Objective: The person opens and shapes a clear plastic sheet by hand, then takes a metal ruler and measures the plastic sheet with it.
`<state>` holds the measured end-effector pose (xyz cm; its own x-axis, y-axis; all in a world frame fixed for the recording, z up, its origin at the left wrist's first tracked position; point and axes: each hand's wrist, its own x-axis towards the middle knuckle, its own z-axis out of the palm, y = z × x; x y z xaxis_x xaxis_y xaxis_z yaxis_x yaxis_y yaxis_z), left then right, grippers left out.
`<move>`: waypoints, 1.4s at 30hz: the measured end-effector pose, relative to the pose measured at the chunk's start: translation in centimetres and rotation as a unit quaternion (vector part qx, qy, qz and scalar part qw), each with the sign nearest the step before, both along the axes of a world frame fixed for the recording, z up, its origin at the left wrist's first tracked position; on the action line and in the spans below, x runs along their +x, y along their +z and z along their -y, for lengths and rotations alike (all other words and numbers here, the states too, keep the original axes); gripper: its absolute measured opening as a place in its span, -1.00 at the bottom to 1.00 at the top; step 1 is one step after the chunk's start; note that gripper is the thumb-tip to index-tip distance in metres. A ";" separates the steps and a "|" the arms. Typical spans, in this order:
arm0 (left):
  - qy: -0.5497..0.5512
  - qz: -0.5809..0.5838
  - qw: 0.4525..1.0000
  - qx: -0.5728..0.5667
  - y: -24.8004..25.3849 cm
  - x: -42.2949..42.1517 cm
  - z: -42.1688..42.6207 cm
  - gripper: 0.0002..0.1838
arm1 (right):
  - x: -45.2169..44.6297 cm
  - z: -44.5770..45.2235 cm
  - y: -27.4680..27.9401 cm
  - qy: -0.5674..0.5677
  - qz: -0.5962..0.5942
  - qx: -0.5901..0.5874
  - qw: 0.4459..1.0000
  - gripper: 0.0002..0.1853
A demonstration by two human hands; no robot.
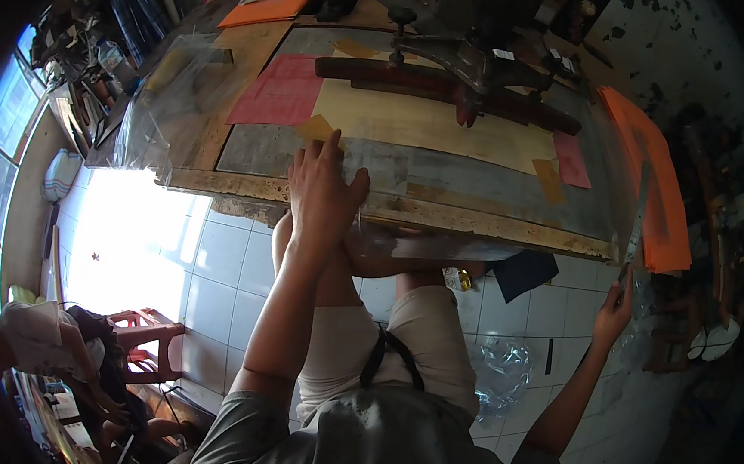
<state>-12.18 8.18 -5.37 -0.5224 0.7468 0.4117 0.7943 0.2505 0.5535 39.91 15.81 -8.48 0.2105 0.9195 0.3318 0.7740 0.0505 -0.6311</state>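
Note:
My left hand (319, 185) lies over the front edge of the worktable (374, 208), fingers stretched out. Its fingertips touch a small tan piece (314, 128) beside the pink sheet (274, 89). A long pale yellow sheet (423, 122) lies to the right, with another tan piece (549, 181) at its far end. Above the sheets is a dark press bar (451, 89) on a metal frame. Off the table's right end, my right hand (615, 314) is closed around a long narrow blade (639, 212), pointing up alongside orange sheets (651, 183).
Clear plastic film (175, 89) drapes the table's left end. More orange sheets (276, 3) lie at the back. Crumpled plastic (504, 379) and a dark piece (524, 275) are on the tiled floor. Another person (79, 349) is at lower left near a red stool (147, 337).

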 end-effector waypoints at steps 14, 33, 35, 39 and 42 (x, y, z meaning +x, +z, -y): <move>-0.108 0.240 0.963 0.060 -0.7 -1.4 -0.8 -0.32 | -15.9 0.3 6.5 0.438 0.119 0.019 0.891 -0.44; -0.282 0.589 0.748 0.123 0.5 -2.0 -1.0 -0.60 | -18.1 -3.5 6.6 0.468 0.156 0.050 0.868 -0.46; -0.283 0.594 0.744 0.119 0.3 -1.9 -0.9 -0.61 | -18.8 -4.1 6.7 0.472 0.162 0.059 0.865 -0.46; -0.290 0.576 0.760 0.082 0.4 -2.1 -0.5 -0.62 | -19.7 -4.8 6.8 0.474 0.166 0.059 0.863 -0.46; -0.305 0.579 0.747 0.117 0.2 -2.0 -0.6 -0.62 | -19.7 -4.9 6.7 0.470 0.163 0.062 0.865 -0.45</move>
